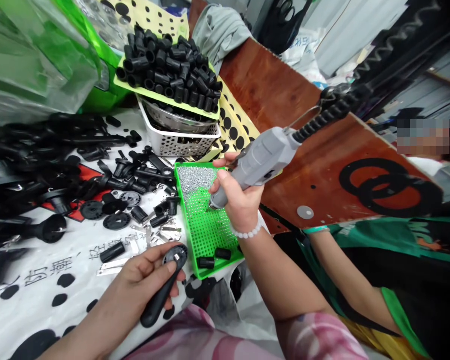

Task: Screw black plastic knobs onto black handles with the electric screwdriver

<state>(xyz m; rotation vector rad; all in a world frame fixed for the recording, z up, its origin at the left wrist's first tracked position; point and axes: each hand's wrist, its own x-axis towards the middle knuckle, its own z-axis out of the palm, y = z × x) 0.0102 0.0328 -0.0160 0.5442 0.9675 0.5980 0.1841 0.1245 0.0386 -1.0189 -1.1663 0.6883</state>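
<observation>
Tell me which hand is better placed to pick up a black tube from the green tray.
Probably the left hand. It is closer to the black tube on the green tray, though it holds a black handle. The right hand is over the tray but grips a gray power tool.

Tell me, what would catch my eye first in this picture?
The grey electric screwdriver, gripped in the right hand, stands out at the centre, over a bright green tray. Behind it, black tubes are heaped high above a white basket. At lower left, the left hand holds a black part.
</observation>
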